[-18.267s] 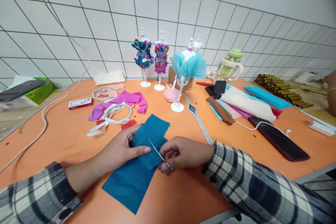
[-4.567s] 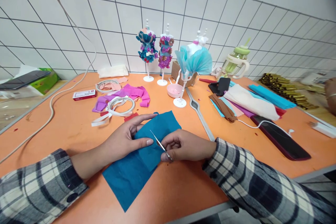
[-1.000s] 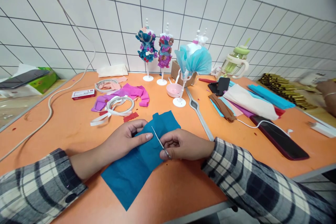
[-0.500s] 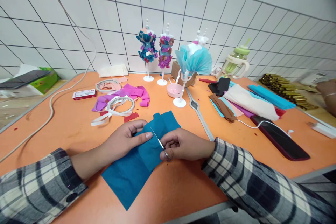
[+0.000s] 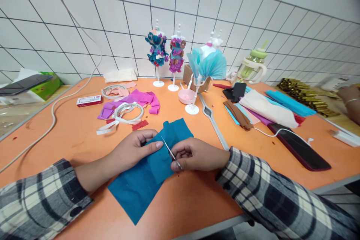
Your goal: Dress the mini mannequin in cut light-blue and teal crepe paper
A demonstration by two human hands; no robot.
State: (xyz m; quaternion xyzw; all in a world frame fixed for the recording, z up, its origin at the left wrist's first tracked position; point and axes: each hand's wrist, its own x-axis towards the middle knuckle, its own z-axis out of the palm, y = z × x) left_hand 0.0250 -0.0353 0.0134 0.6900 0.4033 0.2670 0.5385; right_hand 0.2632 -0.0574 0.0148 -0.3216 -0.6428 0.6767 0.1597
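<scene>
My left hand (image 5: 140, 145) pinches the teal sheet (image 5: 136, 189), between six and seven o'clock in my view; my right hand (image 5: 191, 153) is closed round the scissors (image 5: 170, 152), blades pointing to eleven o'clock over it. I take this step as trimming; another snip calls for a steady sheet and my left thumb clear of the tip. From the sheet, red scraps (image 5: 140, 125) and a tape roll (image 5: 131, 121) crowd eleven o'clock; five o'clock, toward the worktop (image 5: 185, 202)'s near edge (image 5: 208, 229), seems roomier for turning it.
</scene>
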